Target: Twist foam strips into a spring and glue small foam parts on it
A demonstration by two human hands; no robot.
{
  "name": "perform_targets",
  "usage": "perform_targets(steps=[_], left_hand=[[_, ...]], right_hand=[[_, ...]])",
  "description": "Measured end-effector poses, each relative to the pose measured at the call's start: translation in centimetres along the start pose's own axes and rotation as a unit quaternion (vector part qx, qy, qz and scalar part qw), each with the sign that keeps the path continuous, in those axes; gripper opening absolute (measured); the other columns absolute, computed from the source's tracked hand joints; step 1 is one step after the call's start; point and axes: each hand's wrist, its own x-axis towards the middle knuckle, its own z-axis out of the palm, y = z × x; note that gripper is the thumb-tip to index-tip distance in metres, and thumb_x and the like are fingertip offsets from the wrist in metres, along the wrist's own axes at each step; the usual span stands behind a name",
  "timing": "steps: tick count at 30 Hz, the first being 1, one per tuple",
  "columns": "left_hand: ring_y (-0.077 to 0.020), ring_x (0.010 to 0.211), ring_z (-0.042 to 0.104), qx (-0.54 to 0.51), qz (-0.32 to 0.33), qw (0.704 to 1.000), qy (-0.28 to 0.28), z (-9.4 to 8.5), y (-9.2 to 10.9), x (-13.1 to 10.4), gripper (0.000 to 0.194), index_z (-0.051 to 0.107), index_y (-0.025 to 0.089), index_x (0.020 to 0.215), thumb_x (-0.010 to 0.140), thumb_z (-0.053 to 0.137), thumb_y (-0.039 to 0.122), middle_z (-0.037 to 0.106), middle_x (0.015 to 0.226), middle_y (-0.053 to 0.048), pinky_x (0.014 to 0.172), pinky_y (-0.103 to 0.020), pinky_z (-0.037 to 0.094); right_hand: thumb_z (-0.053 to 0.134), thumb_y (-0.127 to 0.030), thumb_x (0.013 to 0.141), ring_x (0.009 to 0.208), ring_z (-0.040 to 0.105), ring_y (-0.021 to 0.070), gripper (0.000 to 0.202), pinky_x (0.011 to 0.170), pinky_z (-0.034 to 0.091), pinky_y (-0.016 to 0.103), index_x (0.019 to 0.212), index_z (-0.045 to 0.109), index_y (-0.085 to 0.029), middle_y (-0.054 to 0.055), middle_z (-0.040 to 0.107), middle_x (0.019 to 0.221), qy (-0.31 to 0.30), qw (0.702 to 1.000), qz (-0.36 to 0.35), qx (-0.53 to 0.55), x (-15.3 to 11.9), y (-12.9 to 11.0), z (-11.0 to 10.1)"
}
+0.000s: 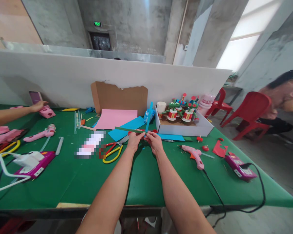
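Both hands meet above the middle of the green table. My left hand point(136, 139) is closed in a pinch on the end of a green paper strip point(127, 129), which points out to the left. A light blue paper strip point(149, 118) stands up from my right hand point(153, 139), whose fingers are pinched at its lower end. The two strips meet at about a right angle between my fingertips. Scissors point(113, 151) with red and yellow handles lie just left of my left hand. Blue paper point(127, 128) and pink paper point(117, 118) are spread behind the hands.
A white box point(185, 130) with several paper-cup figures point(173, 114) stands at the back right. A pink glue gun point(194, 155) and a purple power strip point(241, 169) lie to the right. At far left another person's hand point(39, 106) touches a pink paper shape point(47, 112).
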Motion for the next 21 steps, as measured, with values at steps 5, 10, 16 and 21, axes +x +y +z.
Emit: perform_targets(steps=[5, 10, 16, 21], left_hand=[[-0.0110, 0.055, 0.053, 0.027, -0.007, 0.999, -0.025, 0.09, 0.32, -0.13, 0.034, 0.063, 0.014, 0.064, 0.048, 0.082, 0.037, 0.063, 0.062, -0.001, 0.056, -0.024, 0.042], [-0.0111, 0.054, 0.053, 0.041, -0.015, 0.998, -0.040, 0.13, 0.51, -0.31, 0.035, 0.065, 0.013, 0.067, 0.051, 0.081, 0.039, 0.063, 0.060, -0.002, 0.056, -0.025, 0.043], [-0.0131, 0.059, 0.056, 0.051, 0.003, 0.997, -0.049, -0.02, 0.42, -0.20, 0.033, 0.066, 0.013, 0.069, 0.053, 0.081, 0.038, 0.066, 0.065, -0.003, 0.060, -0.026, 0.045], [-0.0138, 0.060, 0.058, 0.049, 0.006, 0.998, -0.035, -0.05, 0.33, -0.14, 0.034, 0.067, 0.013, 0.069, 0.052, 0.081, 0.039, 0.066, 0.065, -0.003, 0.060, -0.026, 0.046]], right_hand=[[0.082, -0.032, 0.058, 0.048, 0.057, 0.0078, 0.023, 0.058, 0.055, 0.021, 0.069, 0.070, -0.015, -0.003, 0.061, 0.051, 0.013, 1.000, 0.019, -0.014, 0.00, 0.07, 0.01], [0.084, -0.032, 0.055, 0.046, 0.056, 0.0070, 0.024, 0.056, 0.055, 0.021, 0.065, 0.070, -0.015, -0.004, 0.060, 0.049, 0.029, 0.999, 0.016, -0.011, -0.16, -0.07, 0.15], [0.084, -0.034, 0.054, 0.047, 0.056, 0.0080, 0.025, 0.057, 0.056, 0.023, 0.064, 0.069, -0.015, -0.004, 0.059, 0.049, 0.035, 0.999, 0.009, -0.015, -0.21, -0.10, 0.31], [0.084, -0.036, 0.052, 0.047, 0.056, 0.0090, 0.028, 0.058, 0.055, 0.025, 0.063, 0.069, -0.016, -0.004, 0.059, 0.049, 0.028, 0.999, -0.007, -0.025, -0.14, 0.02, 0.33]])
